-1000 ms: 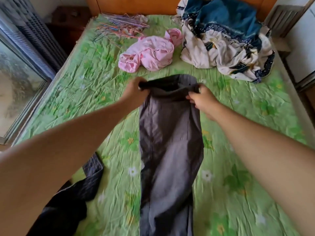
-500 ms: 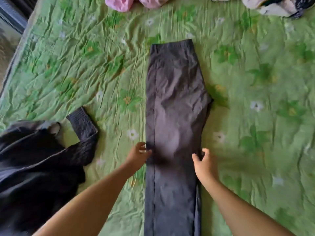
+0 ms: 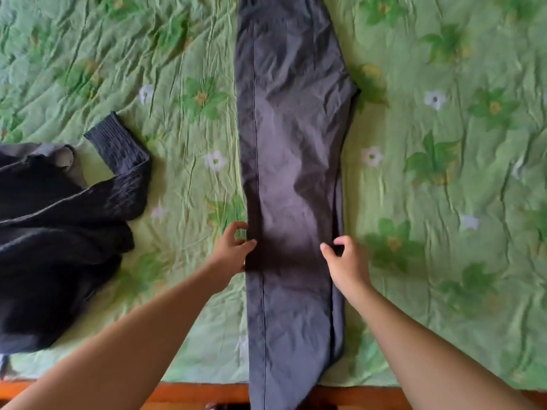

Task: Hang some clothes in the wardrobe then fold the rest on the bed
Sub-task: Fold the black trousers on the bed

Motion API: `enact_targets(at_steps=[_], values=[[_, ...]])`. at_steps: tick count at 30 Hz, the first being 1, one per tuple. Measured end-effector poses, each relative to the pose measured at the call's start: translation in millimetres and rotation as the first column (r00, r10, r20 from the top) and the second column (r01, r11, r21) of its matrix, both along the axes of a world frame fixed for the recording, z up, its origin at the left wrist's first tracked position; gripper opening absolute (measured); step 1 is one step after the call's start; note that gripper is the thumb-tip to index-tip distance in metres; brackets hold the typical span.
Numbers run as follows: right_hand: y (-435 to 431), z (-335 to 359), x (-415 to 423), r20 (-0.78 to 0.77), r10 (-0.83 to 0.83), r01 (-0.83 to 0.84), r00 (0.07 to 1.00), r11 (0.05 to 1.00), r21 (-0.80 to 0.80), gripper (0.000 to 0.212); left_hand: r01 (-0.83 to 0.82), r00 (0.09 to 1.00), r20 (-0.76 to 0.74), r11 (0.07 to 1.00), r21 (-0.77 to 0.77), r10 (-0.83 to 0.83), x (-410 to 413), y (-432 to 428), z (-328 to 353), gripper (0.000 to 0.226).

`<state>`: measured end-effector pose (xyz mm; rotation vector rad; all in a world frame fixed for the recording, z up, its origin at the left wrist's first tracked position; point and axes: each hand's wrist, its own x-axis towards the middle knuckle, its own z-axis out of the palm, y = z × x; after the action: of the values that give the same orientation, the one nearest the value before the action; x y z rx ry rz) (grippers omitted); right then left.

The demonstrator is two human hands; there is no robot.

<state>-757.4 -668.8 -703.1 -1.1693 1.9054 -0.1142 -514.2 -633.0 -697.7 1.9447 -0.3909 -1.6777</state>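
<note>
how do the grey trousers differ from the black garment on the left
The grey trousers lie flat and straight, their lower end hanging over the bed's edge; the black garment lies crumpled in a heap. The trousers are lighter, plain cloth; the black garment has a ribbed cuff. Both rest on the green floral sheet.

The trousers (image 3: 290, 173) lie lengthwise down the middle of the bed (image 3: 444, 202), and their near end hangs over the bed frame (image 3: 192, 392). Left of them, well apart, 1 crumpled garment (image 3: 53, 232) sits by the near left corner, its sleeve reaching toward the trousers. The left hand (image 3: 231, 253) is at the trousers' left edge and the right hand (image 3: 346, 261) at their right edge, level with each other.
</note>
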Motion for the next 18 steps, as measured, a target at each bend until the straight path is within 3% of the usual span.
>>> enact_targets(at_steps=[6,8,12,16,18], values=[[51.0,-1.0,-2.6,-0.018,-0.074,0.074,0.997,0.997,0.013,0.036,0.032,0.978,-0.21,0.996,0.085,-0.013,-5.8,42.4,1.7,0.023],[67.6,0.1,-4.6,0.035,-0.059,0.058,0.998,0.998,0.023,0.022,0.073,0.966,-0.257,0.987,0.146,-0.033,-8.7,56.1,0.3,0.025],[95.2,2.7,-14.8,0.178,-0.049,0.021,0.983,0.987,0.156,0.027,0.154,0.933,-0.355,0.954,0.258,-0.055,-24.3,80.2,3.8,0.032],[109.9,5.2,-33.3,0.292,-0.084,0.017,0.953,0.974,0.225,0.041,0.157,0.946,-0.315,0.953,0.26,-0.069,-48.3,106.6,0.3,0.029],[112.6,7.1,-41.5,0.355,-0.222,0.122,0.908,0.952,0.282,0.03,0.092,0.966,-0.254,0.974,0.205,-0.038,-56.4,114.4,0.2,0.024]])
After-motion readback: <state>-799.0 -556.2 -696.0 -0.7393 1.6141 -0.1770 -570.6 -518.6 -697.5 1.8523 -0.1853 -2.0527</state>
